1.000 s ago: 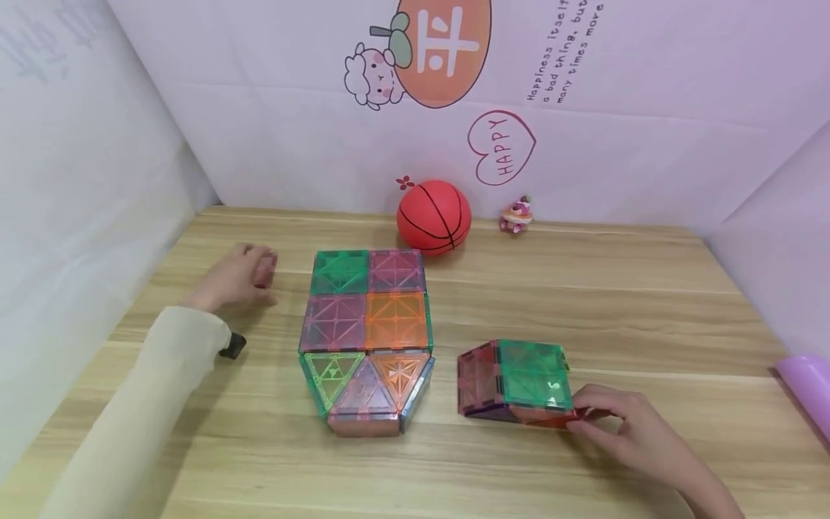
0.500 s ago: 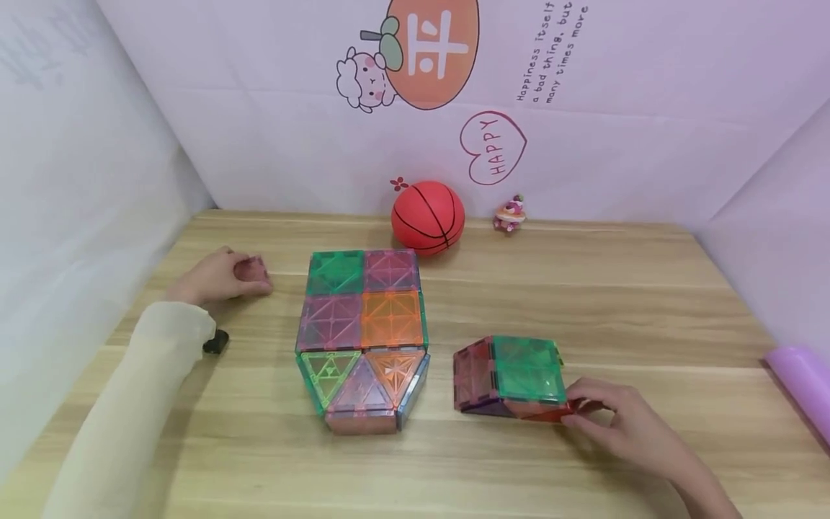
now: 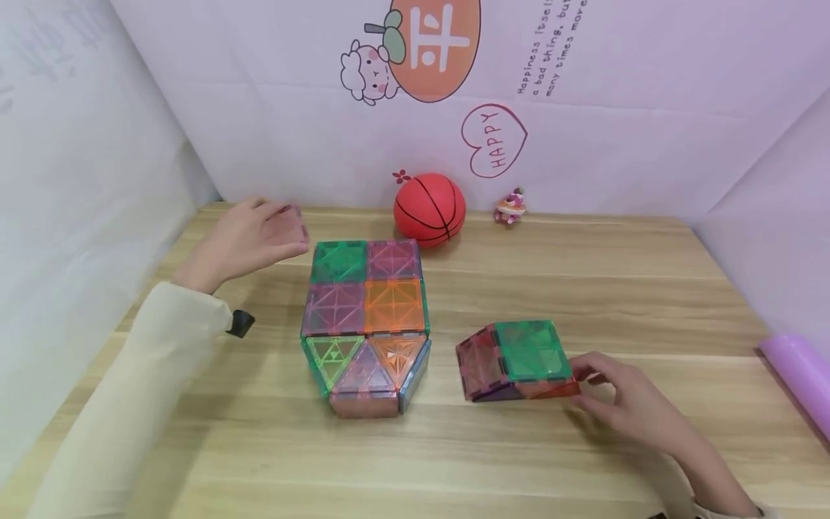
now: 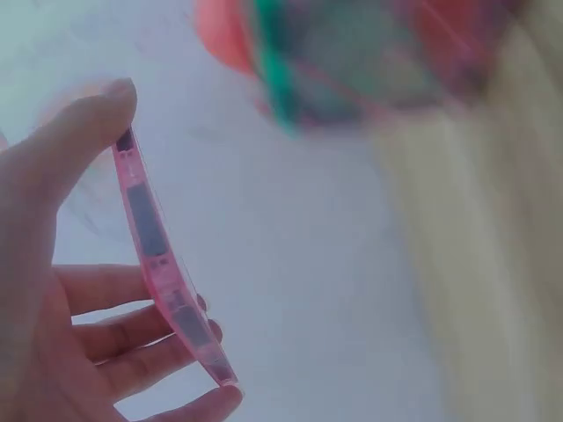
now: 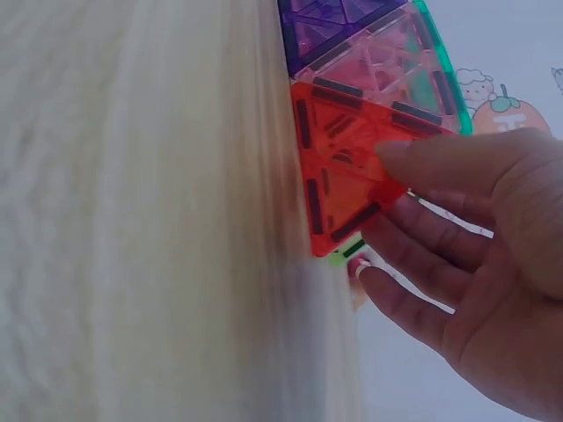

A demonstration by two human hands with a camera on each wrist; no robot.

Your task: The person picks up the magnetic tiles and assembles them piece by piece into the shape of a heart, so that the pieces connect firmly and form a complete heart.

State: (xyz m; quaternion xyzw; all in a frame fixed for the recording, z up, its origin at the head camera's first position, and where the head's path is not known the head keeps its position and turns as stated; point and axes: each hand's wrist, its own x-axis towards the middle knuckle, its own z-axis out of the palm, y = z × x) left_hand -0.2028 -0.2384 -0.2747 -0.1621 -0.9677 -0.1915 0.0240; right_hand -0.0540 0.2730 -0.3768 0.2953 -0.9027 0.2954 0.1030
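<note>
My left hand [image 3: 233, 245] holds a pink magnetic tile [image 4: 154, 237] between thumb and fingers, raised near the back left corner of the larger tile build. That build [image 3: 333, 306] has square tiles on top and three triangles at its near end. On the right, a smaller sloped build has a green square tile [image 3: 532, 349] on top and a reddish one on its left slope. My right hand [image 3: 625, 404] pinches the red triangular magnetic tile [image 5: 343, 167] at its right end, thumb on the face. Purple and pink triangles [image 5: 378, 61] adjoin it.
A red toy basketball [image 3: 429, 209] and a small figurine [image 3: 510, 207] stand at the back of the wooden table. A purple roll [image 3: 797, 382] lies at the right edge. White printed sheets [image 3: 616, 144] enclose the back and sides.
My left hand has lifted the pink tile and carried it rightward and back, closer to the larger build. The right hand keeps its hold on the smaller build, which has barely moved.
</note>
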